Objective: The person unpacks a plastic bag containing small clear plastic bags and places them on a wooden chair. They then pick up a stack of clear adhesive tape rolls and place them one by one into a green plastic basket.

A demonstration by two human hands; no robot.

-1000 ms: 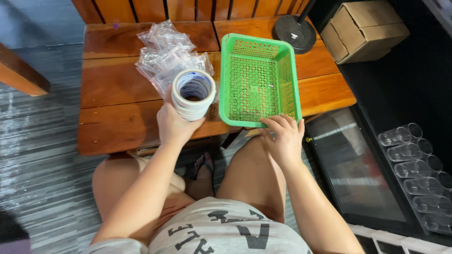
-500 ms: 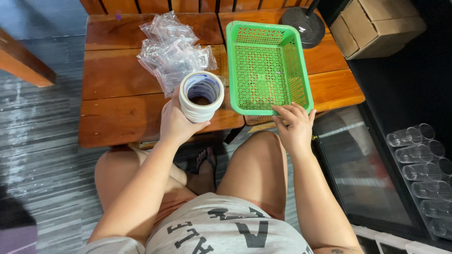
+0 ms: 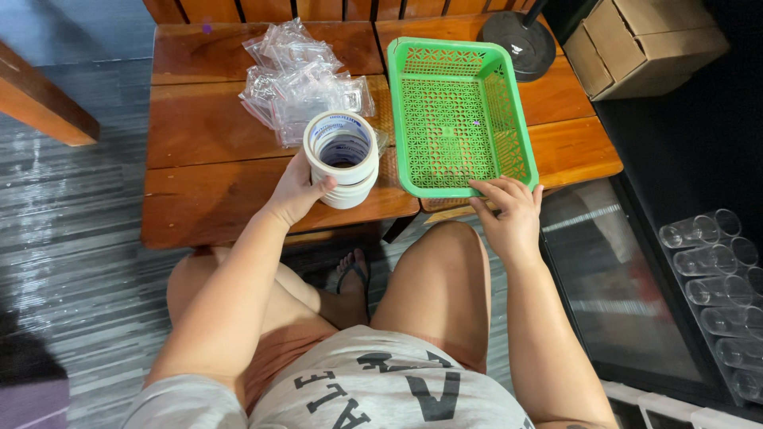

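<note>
A tape stack (image 3: 343, 159) is being gripped by the left hand (image 3: 296, 191), fingers wrapped, while the empty basket (image 3: 461, 119) is being touched by the right hand (image 3: 509, 216), fingers spread.

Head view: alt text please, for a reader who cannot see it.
A seated person's left hand holds a stack of white tape rolls over a wooden table, while the right hand touches an empty green plastic basket.

White tape rolls (image 3: 343, 159) stacked upright above table edge; green basket (image 3: 459, 119) flat, empty.
</note>
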